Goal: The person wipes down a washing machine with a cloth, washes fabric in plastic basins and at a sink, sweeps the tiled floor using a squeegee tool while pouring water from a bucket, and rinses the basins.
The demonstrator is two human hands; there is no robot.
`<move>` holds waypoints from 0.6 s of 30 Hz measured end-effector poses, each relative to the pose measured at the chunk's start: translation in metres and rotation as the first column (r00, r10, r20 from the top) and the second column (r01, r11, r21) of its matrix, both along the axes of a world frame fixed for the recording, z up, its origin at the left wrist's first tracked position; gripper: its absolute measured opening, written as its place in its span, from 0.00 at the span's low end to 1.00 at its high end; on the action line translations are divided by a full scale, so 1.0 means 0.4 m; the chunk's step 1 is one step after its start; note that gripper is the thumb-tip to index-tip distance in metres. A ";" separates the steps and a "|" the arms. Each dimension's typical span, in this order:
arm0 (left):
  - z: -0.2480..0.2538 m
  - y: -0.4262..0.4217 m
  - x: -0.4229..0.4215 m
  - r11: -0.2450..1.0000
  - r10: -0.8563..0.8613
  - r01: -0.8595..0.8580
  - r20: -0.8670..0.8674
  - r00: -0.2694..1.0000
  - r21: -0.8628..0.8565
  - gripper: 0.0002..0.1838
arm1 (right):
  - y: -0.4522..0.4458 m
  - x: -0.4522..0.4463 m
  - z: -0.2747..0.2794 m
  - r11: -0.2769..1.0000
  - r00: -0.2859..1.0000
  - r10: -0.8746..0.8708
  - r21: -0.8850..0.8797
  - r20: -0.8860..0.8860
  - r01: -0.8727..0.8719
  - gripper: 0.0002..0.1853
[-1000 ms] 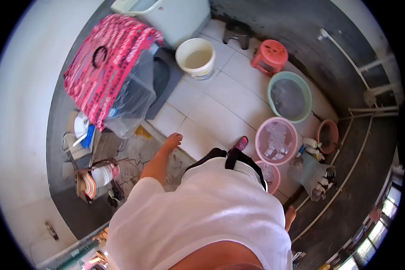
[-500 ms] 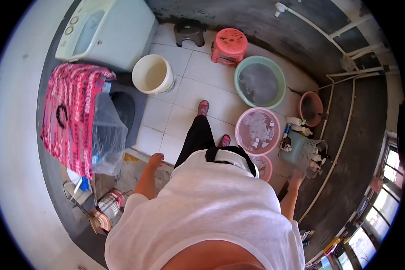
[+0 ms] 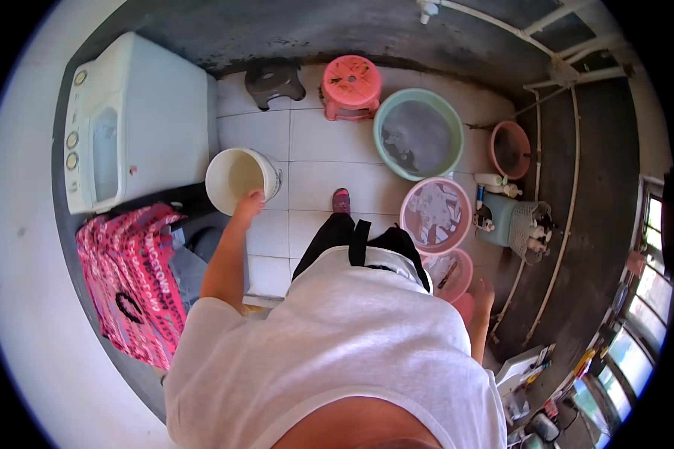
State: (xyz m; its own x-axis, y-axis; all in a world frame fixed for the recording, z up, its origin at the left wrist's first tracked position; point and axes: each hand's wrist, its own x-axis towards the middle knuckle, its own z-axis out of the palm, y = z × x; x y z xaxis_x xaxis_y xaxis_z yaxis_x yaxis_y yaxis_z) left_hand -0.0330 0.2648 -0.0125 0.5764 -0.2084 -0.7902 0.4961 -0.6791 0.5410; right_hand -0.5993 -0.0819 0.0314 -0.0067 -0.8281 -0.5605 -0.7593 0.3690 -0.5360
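Note:
My left hand (image 3: 250, 204) overlaps the near rim of a white bucket (image 3: 219, 196) in view. Its fingers are loosely bent with nothing seen in them, and whether it touches the bucket cannot be told. At my right side, my right hand (image 3: 484, 292) hangs beside a small pink basin (image 3: 468, 277), its fingers somewhat apart and no object visible in it. The small basin is partly hidden by my body. A larger pink basin (image 3: 466, 236) beyond it holds water and pale pieces. Farther off, a green basin (image 3: 458, 131) contains greyish water and dark cloth.
A washing machine (image 3: 168, 112) stands at left, near a pink patterned cover (image 3: 131, 284). By the far wall are a dark stool (image 3: 273, 81) and a red stool (image 3: 352, 78). Bottles, a basket (image 3: 528, 232) and a brownish-pink bucket (image 3: 493, 153) line the right wall, below pipes.
My body has advanced and the view has turned. My left hand has come forward to overlap the white bucket. My right hand has moved back from the bottles to beside the small basin.

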 end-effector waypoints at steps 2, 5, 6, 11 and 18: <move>-0.020 -0.038 0.044 0.999 -0.036 0.036 -0.027 0.999 -0.028 0.12 | 0.018 0.060 0.033 0.997 1.000 0.009 -0.081 -0.002 -0.009 0.14; -0.019 -0.135 0.072 0.992 -0.110 0.109 -0.012 0.994 -0.057 0.12 | 0.037 0.105 0.062 0.988 0.987 -0.139 -0.051 0.077 0.143 0.13; -0.016 -0.157 0.061 0.996 -0.088 0.088 -0.022 0.996 -0.018 0.12 | 0.045 0.111 0.067 0.988 0.986 -0.151 -0.014 0.065 0.153 0.13; -0.056 -0.151 -0.011 0.990 -0.137 0.134 -0.096 0.986 -0.038 0.14 | 0.111 -0.060 -0.139 0.999 0.999 -0.048 0.021 0.003 0.048 0.14; 0.021 -0.200 -0.073 0.933 -0.263 0.281 -0.107 0.959 0.223 0.16 | 0.049 -0.055 -0.186 0.994 0.987 -0.099 0.030 -0.129 0.104 0.14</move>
State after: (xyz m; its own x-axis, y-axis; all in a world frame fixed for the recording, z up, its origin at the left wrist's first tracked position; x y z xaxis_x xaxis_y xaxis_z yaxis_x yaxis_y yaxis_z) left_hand -0.0620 0.1846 -0.0039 0.4620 -0.1533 -0.8735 0.3071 -0.8964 0.3197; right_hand -0.6214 -0.0623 -0.0430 -0.1627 -0.7983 -0.5799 -0.7782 0.4651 -0.4220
